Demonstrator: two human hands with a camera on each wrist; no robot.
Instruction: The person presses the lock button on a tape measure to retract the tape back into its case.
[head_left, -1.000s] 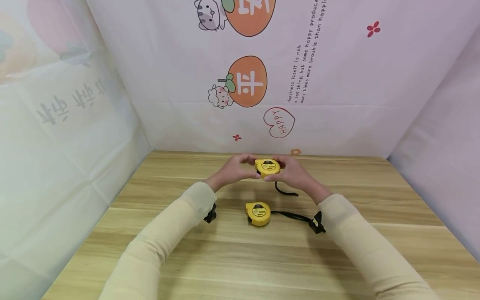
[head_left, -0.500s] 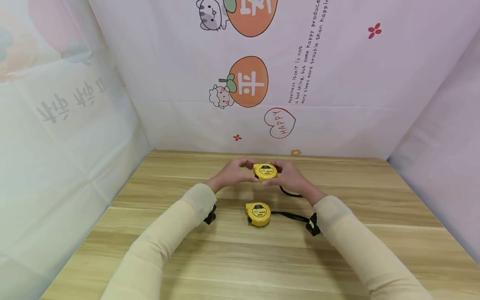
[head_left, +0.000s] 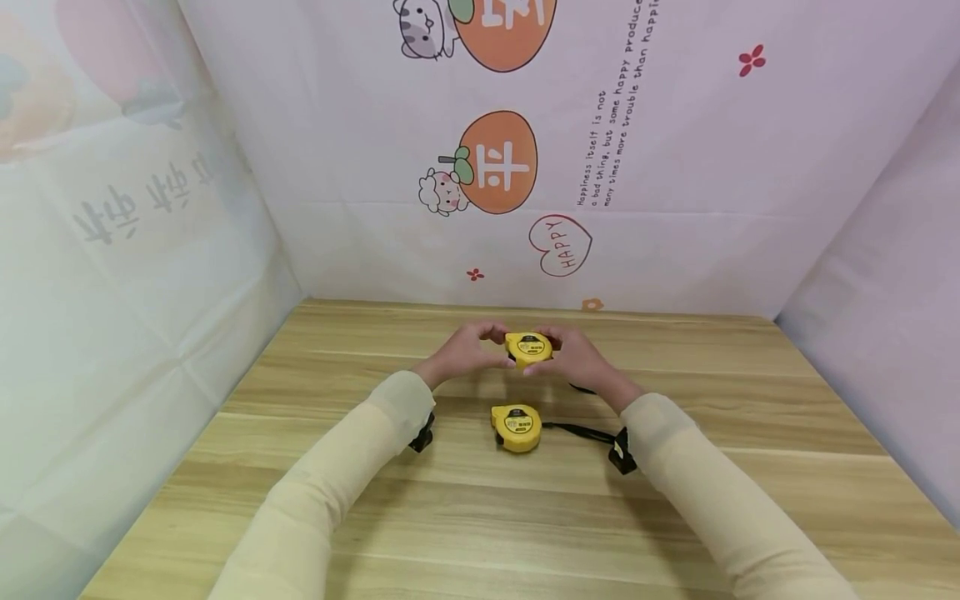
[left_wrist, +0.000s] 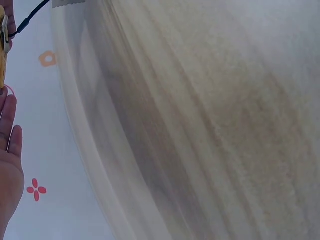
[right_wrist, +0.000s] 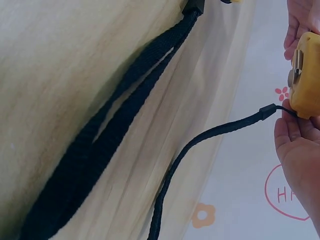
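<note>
Above the back half of the table, a yellow tape measure [head_left: 529, 350] is held between the two hands, its black label and printed face turned up. My left hand [head_left: 465, 353] grips its left end between thumb and fingers. My right hand [head_left: 579, 358] pinches the opposite end, thumb at the near side. A black wrist strap [right_wrist: 215, 131] hangs from the held tape measure in the right wrist view. Closer to the person, a second yellow tape measure [head_left: 517, 430] lies face up on the table, its own black strap [head_left: 581, 431] stretched to the right.
The wood-grain table [head_left: 480, 517] ends at a white printed cloth [head_left: 360, 242] behind. More white cloth hangs on the left [head_left: 150, 333] and right sides. A black device [head_left: 622, 454] sits under the right wrist, another [head_left: 422, 435] under the left.
Both hands have brought the held tape measure slightly toward the person and a little left. Less of its hanging strap shows beside the right hand. The lying tape measure has stayed put.
</note>
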